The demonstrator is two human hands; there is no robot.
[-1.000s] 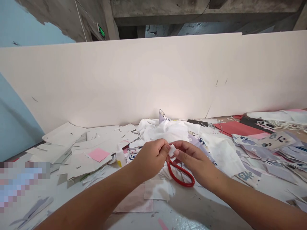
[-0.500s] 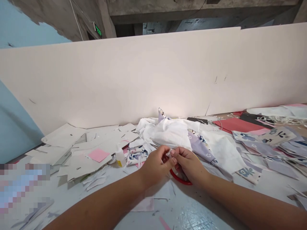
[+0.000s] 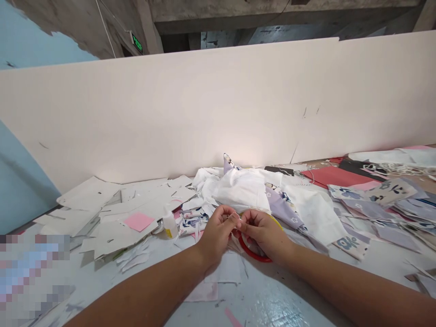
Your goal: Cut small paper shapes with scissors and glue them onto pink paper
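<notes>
Fingers closed, the left hand [image 3: 217, 232] and right hand [image 3: 263, 232] pinch a tiny white scrap [image 3: 239, 220] between their tips, and should press gently, minding the red scissors handle [image 3: 255, 256] just nearer.

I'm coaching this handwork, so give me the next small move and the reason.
Probably ease the right hand back slightly while the left hand holds the small white piece. The two hands meet around it and hide most of it, so a little clearance would likely show how it sits. The red loop handle shows just below the right hand, so keep the shift slight.
</notes>
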